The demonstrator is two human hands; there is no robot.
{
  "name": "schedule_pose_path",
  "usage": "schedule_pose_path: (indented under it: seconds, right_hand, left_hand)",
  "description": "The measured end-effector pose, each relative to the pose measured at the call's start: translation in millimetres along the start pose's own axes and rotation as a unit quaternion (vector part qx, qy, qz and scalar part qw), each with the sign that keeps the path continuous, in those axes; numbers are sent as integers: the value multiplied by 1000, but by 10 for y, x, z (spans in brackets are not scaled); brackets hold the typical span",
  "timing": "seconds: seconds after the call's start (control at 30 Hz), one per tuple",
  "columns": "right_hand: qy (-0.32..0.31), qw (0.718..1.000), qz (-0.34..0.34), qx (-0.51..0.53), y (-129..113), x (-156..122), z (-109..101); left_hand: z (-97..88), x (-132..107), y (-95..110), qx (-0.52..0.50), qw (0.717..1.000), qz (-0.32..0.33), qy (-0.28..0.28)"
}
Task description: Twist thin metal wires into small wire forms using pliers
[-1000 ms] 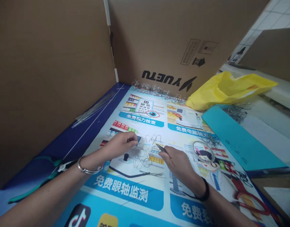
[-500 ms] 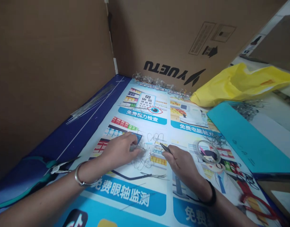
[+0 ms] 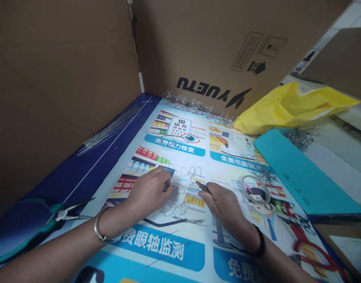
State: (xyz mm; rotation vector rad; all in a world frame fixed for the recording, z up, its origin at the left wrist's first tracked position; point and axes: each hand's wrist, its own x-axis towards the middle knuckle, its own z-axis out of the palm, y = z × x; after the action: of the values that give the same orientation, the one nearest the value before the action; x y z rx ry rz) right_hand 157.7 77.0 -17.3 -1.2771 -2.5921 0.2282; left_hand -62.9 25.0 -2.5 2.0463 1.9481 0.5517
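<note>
My left hand [image 3: 152, 188] is over the printed sheet, its fingers curled and the thumb pressed toward the index finger. Thin wire [image 3: 180, 192], bent into loops, runs up to these fingertips; the exact pinch is hard to see. A short way to the right, my right hand [image 3: 223, 202] is closed around a dark pointed tool [image 3: 202, 186], like tweezers, its tip toward the left hand. Most of that tool is hidden in the palm. Another bent wire shape [image 3: 191, 172] lies just beyond the hands. Loose wire pieces [image 3: 187, 221] lie nearer to me.
Green-handled pliers [image 3: 61, 214] lie open at left, and straight wires [image 3: 109, 127] behind them. Cardboard walls [image 3: 198, 47] stand behind and left. At right are a tape roll [image 3: 256, 190], red-handled scissors [image 3: 312, 251], a teal box [image 3: 304, 173] and a yellow bag [image 3: 286, 110].
The view has shifted slightly. My left index finger and thumb have drawn closer together and curled in. The right hand keeps its grip on the pointed tool.
</note>
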Motion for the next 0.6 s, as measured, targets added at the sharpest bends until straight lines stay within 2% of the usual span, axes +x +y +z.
schedule_pose_path:
  seconds: [0.13, 0.47, 0.6]
  right_hand:
    - [-9, 1000, 6, 12, 1, -3, -18]
    - [-10, 1000, 1, 2, -14, -5, -12]
    - [-10, 1000, 0, 6, 1, -9, -11]
  left_hand:
    - [-47, -14, 40, -18, 1000, 8, 7]
    - [6, -39, 34, -113, 992, -48, -32]
    - [-9, -39, 45, -158, 986, -48, -35]
